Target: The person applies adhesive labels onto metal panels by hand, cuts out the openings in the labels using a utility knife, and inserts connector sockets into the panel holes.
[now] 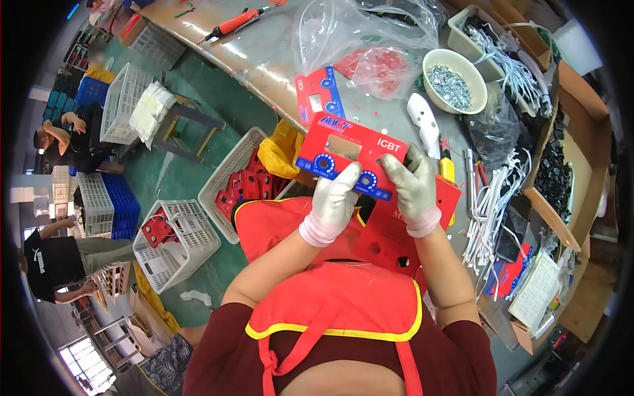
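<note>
My left hand (330,206), in a pale work glove, pinches the lower edge of a red and blue front panel (353,140) marked IGBT. On the same panel's right side, my gloved right hand (413,188) has its thumb on the face and its fingers behind. The panel has a rectangular window and two round dial scales, and is tilted towards me. Just beyond it, a similar front panel (304,92) lies on the workbench. Below my hands is a red metal housing (389,234) with holes, partly hidden by my arms and the panel.
On the workbench (257,76) are a red electric screwdriver (234,24), a bowl of small metal fasteners (428,61), plastic bags, a yellow-handled cutter (447,168) and white cable bundles (492,218). A cardboard box (581,99) stands right. Left are crates (208,191) with red parts and people working.
</note>
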